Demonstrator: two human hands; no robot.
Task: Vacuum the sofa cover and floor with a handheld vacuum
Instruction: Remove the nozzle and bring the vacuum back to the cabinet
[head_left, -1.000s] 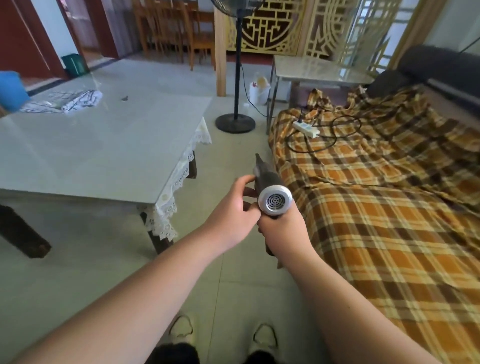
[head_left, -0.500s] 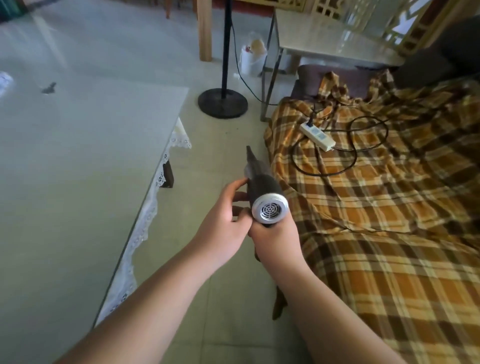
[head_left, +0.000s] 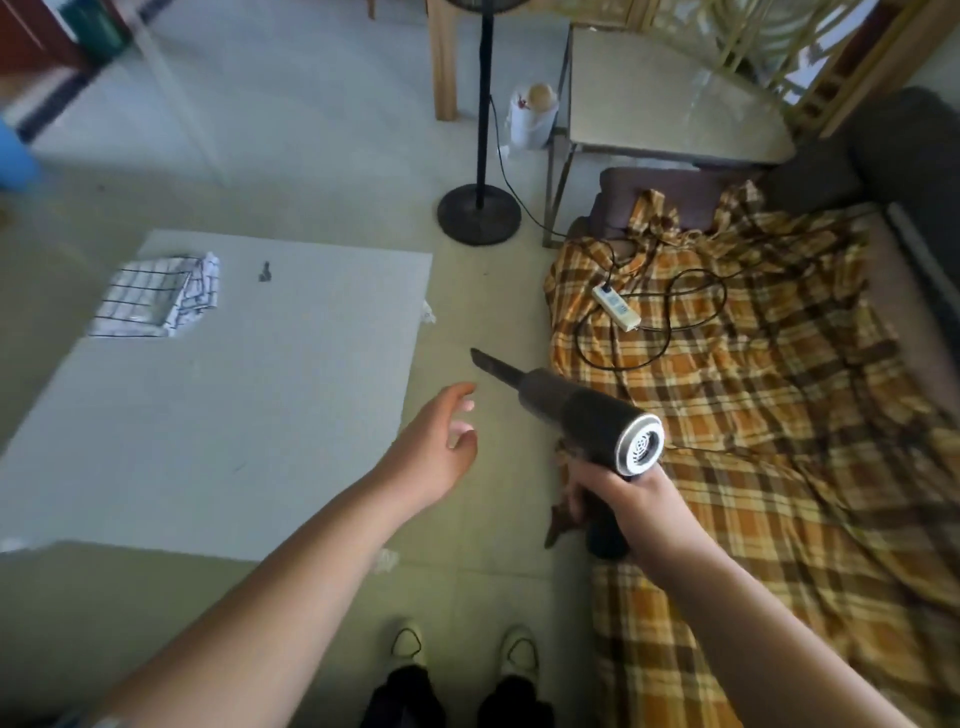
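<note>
L hand off vacuum; R hand grips handle

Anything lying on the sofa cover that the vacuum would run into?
Yes. A white power strip and its looped black cord lie on the plaid sofa cover, ahead of the vacuum held in the right hand. The nearer stretch of cover looks bare.

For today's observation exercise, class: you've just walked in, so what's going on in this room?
A person stands between a coffee table and a sofa draped in a plaid cover. Their right hand grips a handheld vacuum by its handle, nozzle pointing out over the floor. The left hand is open and empty beside it. A power strip and its cable lie on the cover. No vacuuming is under way yet.
</note>
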